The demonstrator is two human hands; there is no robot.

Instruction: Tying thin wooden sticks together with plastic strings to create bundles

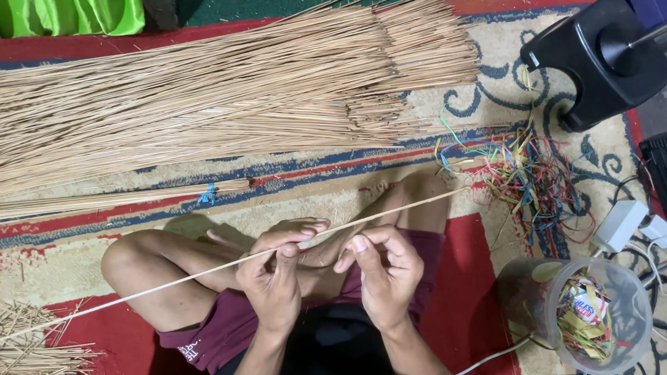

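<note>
The person sat cross-legged on a patterned carpet (450, 316), and both hands worked one long thin stick (184, 277) that ran slantwise from the near left up toward the far right, over the lap. The left hand (273, 274) had its fingers (291, 248) pinching the stick, thumb and forefinger pressed together around it. The right hand (384, 272) sat just beside it, its fingers (357, 246) curled in and closed at the stick's surface; whether they truly gripped it, I could not tell.

Beyond the knees lay a broad heap of similar sticks (198, 97), fanned across the carpet, with a smaller tied bundle (110, 200) nearer the legs. Short stick offcuts (12, 345) were scattered at the near left. To the right lay a tangle of coloured strands (533, 175), a clear plastic jar (585, 314) on its side, and a black stand base (597, 57) at the far right.
</note>
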